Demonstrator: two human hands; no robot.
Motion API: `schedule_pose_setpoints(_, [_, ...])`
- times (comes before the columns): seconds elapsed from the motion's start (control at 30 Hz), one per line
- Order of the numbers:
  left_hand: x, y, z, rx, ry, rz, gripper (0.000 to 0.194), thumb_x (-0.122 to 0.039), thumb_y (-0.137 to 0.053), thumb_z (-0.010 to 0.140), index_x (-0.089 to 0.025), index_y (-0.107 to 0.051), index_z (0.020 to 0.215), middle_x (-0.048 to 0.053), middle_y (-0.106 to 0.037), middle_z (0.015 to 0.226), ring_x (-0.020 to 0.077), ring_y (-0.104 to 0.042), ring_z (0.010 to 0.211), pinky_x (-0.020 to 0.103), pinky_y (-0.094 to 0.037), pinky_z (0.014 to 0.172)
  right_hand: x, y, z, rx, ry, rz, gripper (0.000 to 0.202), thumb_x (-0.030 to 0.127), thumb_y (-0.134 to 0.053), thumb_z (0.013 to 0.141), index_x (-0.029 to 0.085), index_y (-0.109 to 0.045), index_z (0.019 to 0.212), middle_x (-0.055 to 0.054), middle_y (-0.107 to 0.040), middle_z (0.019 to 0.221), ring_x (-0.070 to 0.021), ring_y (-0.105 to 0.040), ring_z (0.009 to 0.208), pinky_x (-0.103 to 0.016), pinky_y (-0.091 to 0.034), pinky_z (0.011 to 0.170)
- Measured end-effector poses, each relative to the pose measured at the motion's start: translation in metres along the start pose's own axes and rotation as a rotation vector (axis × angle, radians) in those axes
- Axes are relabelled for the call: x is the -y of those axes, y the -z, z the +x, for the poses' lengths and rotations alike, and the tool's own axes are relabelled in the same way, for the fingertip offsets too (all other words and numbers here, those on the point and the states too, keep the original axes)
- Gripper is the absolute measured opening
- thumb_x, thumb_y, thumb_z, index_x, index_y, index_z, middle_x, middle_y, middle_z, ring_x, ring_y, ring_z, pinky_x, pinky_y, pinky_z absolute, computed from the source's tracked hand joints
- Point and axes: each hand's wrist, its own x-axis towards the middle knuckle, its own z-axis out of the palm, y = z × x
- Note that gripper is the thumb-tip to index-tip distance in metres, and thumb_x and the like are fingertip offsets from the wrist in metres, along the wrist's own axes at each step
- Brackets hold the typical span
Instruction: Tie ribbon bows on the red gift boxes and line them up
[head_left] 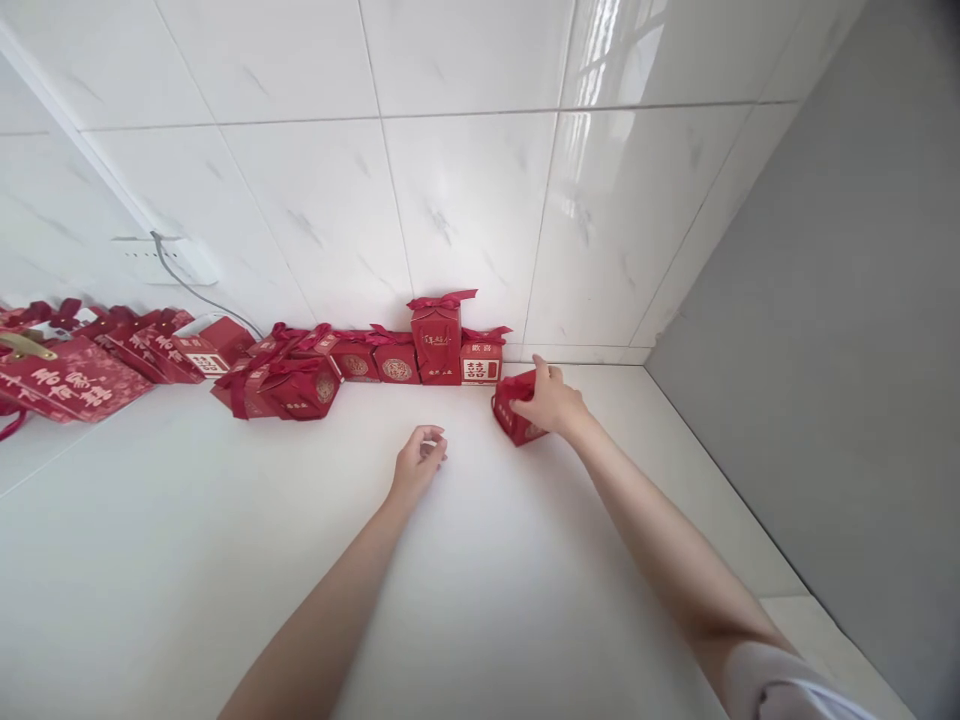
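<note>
My right hand (553, 400) grips a small red box (517, 425) at the right end of the row, its fingers over the top and right side. The box rests on the white surface, slightly turned. My left hand (421, 458) hovers over the white surface left of that box, fingers curled loosely inward; whether anything small is between them is hidden. Just behind, a short red box with a white label (480, 368) stands beside a taller red box (436, 345) topped with a ribbon bow.
Along the tiled wall (465, 200) to the left stand more red boxes (395, 365), a pair lying in front (300, 390), and large red bags (82, 380). A cable (191, 288) hangs from a wall socket (169, 260). A grey panel (825, 300) bounds the right.
</note>
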Motion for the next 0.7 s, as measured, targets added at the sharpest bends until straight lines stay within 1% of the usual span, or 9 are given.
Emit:
schedule_pose_setpoints(0.07, [-0.011, 0.014, 0.005, -0.049, 0.026, -0.003, 0.035, -0.046, -0.055, 0.083, -0.02, -0.055, 0.107, 0.006, -0.061, 0.104, 0.0145, -0.063, 0.073, 0.028, -0.049, 0.065, 0.0, 0.016, -0.037, 0.169, 0.141, 0.102, 0.098, 0.061, -0.064, 0.075, 0.026, -0.019, 0.155, -0.016, -0.034, 0.155, -0.0336, -0.057, 0.12, -0.044, -0.048, 0.094])
schedule_pose_setpoints(0.1, [-0.021, 0.022, 0.006, -0.056, 0.031, 0.001, 0.035, -0.047, -0.055, 0.084, -0.02, -0.055, 0.106, 0.006, -0.061, 0.105, 0.0149, -0.064, 0.075, 0.028, -0.049, 0.067, 0.001, 0.026, -0.054, 0.222, 0.195, 0.163, 0.094, 0.065, -0.061, 0.078, 0.029, -0.019, 0.154, -0.013, -0.034, 0.156, -0.0316, -0.057, 0.122, -0.041, -0.05, 0.092])
schedule_pose_setpoints(0.17, [-0.046, 0.041, 0.004, -0.004, 0.026, 0.008, 0.034, -0.049, -0.056, 0.085, -0.021, -0.059, 0.102, 0.006, -0.064, 0.105, 0.017, -0.065, 0.081, 0.029, -0.05, 0.071, 0.002, 0.046, -0.082, 0.205, 0.243, 0.253, 0.075, 0.067, -0.051, 0.086, 0.036, -0.028, 0.15, -0.008, -0.043, 0.151, -0.0285, -0.055, 0.125, -0.038, -0.052, 0.09])
schedule_pose_setpoints(0.27, [-0.087, 0.063, -0.009, 0.171, -0.084, 0.118, 0.032, -0.05, -0.054, 0.089, -0.024, -0.064, 0.105, 0.005, -0.065, 0.114, 0.0211, -0.062, 0.101, 0.033, -0.049, 0.087, 0.004, 0.069, -0.108, 0.167, 0.247, 0.308, 0.056, 0.063, -0.046, 0.091, 0.037, -0.043, 0.14, -0.007, -0.056, 0.138, -0.0262, -0.06, 0.119, -0.038, -0.053, 0.087])
schedule_pose_setpoints(0.37, [-0.115, 0.071, -0.026, 0.412, -0.118, 0.237, 0.032, -0.05, -0.054, 0.09, -0.027, -0.065, 0.109, 0.004, -0.062, 0.124, 0.0234, -0.059, 0.113, 0.035, -0.046, 0.096, 0.007, 0.073, -0.119, 0.226, 0.268, 0.313, 0.044, 0.057, -0.045, 0.094, 0.034, -0.053, 0.13, -0.006, -0.065, 0.125, -0.0235, -0.063, 0.111, -0.037, -0.052, 0.087])
schedule_pose_setpoints(0.43, [-0.122, 0.072, -0.032, 0.597, -0.107, 0.275, 0.03, -0.048, -0.059, 0.087, -0.026, -0.065, 0.106, 0.005, -0.058, 0.13, 0.0239, -0.058, 0.116, 0.035, -0.047, 0.096, 0.008, 0.069, -0.123, 0.308, 0.299, 0.312, 0.038, 0.053, -0.046, 0.095, 0.032, -0.057, 0.124, -0.005, -0.068, 0.119, -0.0221, -0.065, 0.106, -0.035, -0.052, 0.085])
schedule_pose_setpoints(0.5, [-0.123, 0.071, -0.035, 0.722, -0.093, 0.316, 0.025, -0.045, -0.065, 0.082, -0.025, -0.063, 0.097, 0.005, -0.053, 0.136, 0.024, -0.056, 0.119, 0.032, -0.049, 0.091, 0.009, 0.065, -0.126, 0.392, 0.32, 0.306, 0.034, 0.049, -0.046, 0.095, 0.03, -0.06, 0.121, -0.004, -0.07, 0.115, -0.0213, -0.066, 0.101, -0.033, -0.052, 0.082])
schedule_pose_setpoints(0.6, [-0.121, 0.072, -0.034, 0.785, -0.078, 0.364, 0.024, -0.04, -0.072, 0.076, -0.023, -0.06, 0.087, 0.005, -0.052, 0.135, 0.0238, -0.056, 0.117, 0.028, -0.05, 0.081, 0.01, 0.059, -0.131, 0.441, 0.335, 0.249, 0.03, 0.047, -0.045, 0.096, 0.028, -0.063, 0.112, -0.004, -0.072, 0.108, -0.0207, -0.066, 0.093, -0.032, -0.05, 0.074])
schedule_pose_setpoints(0.7, [-0.12, 0.072, -0.033, 0.799, -0.066, 0.358, 0.025, -0.036, -0.077, 0.069, -0.021, -0.059, 0.079, 0.006, -0.056, 0.126, 0.0233, -0.06, 0.104, 0.027, -0.049, 0.073, 0.012, 0.052, -0.133, 0.485, 0.357, 0.125, 0.031, 0.049, -0.046, 0.094, 0.025, -0.065, 0.095, -0.004, -0.073, 0.101, -0.0212, -0.066, 0.088, -0.031, -0.046, 0.07])
